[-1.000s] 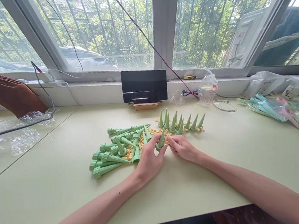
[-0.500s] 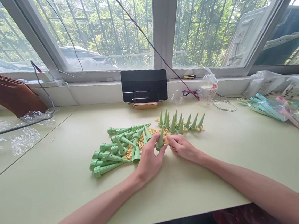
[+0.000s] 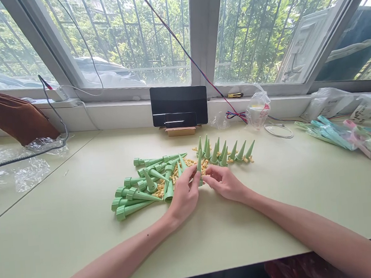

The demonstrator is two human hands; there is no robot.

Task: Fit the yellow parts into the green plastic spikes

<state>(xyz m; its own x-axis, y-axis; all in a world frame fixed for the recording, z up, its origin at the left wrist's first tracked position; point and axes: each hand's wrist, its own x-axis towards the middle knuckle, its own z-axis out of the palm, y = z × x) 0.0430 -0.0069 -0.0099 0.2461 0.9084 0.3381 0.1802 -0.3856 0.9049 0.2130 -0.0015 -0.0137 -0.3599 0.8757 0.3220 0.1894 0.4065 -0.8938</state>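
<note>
My left hand point(image 3: 185, 193) is closed around a green plastic watering spike point(image 3: 199, 161), held upright with its tip pointing up. Close by on the right, my right hand point(image 3: 225, 183) has its thumb and forefinger parted beside the spike's base; I make out nothing held between them. Small yellow valves point(image 3: 159, 189) lie in a loose pile behind and left of my left hand. More green spikes point(image 3: 135, 195) lie on their sides to the left. Behind my hands stands a group of upright spikes point(image 3: 240, 153), several with yellow valves at the base.
A black tablet point(image 3: 178, 98) and a phone point(image 3: 180, 120) lean on a small stand by the window. A bagged cup point(image 3: 257, 113) and a white cable point(image 3: 278, 131) are at the back right. Plastic packets point(image 3: 334, 134) lie far right, a brown pouch point(image 3: 18, 119) at left.
The fingers of my right hand have parted from their pinch near the spike's yellow valve. My left fingers have shifted around the spike, hiding more of its base.
</note>
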